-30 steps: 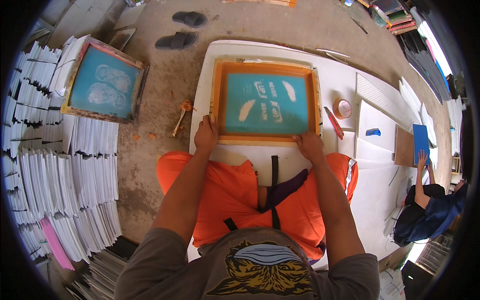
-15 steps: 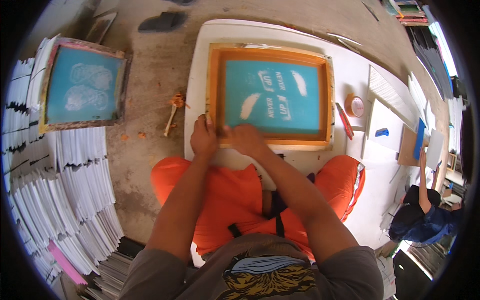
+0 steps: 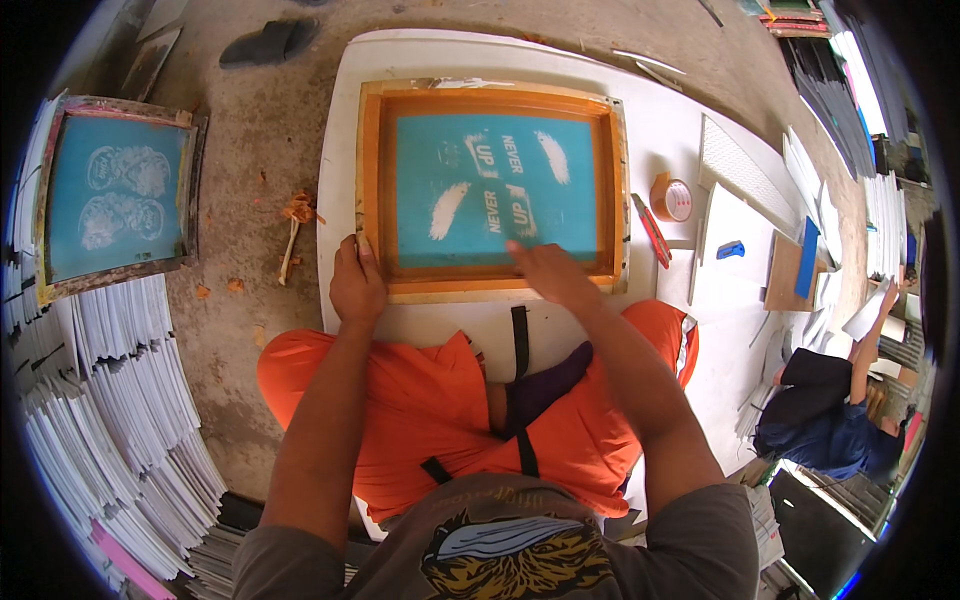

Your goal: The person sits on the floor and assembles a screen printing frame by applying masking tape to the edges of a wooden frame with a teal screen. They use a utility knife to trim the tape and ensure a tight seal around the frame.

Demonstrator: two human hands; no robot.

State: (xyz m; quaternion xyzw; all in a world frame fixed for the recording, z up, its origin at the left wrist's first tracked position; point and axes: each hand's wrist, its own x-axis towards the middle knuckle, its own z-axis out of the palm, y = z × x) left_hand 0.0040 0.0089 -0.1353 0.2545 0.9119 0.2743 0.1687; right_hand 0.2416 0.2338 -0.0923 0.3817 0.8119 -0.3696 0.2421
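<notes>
A silkscreen frame (image 3: 618,190) lies on the white board in front of me. Brown tape (image 3: 480,97) lines its inner edges around a blue-green mesh (image 3: 420,150) with pale lettering and two white streaks. My left hand (image 3: 358,282) is closed on the frame's near left corner, thumb on top. My right hand (image 3: 556,274) is over the near side of the frame, touching or just above the taped edge. One fingertip reaches over the mesh; the other fingers are blurred or hidden.
To the right lie a red cutter knife (image 3: 652,232), a tape roll (image 3: 671,198) and a blue cutter (image 3: 731,250). Another screen (image 3: 115,190) rests on paper stacks (image 3: 130,360) at left. A stick-like tool (image 3: 293,235) lies on the floor. Another person (image 3: 835,410) works far right.
My right hand has slid rightward along the frame's near side, away from my left hand. My left hand stays at the near left corner. The whole view has shifted.
</notes>
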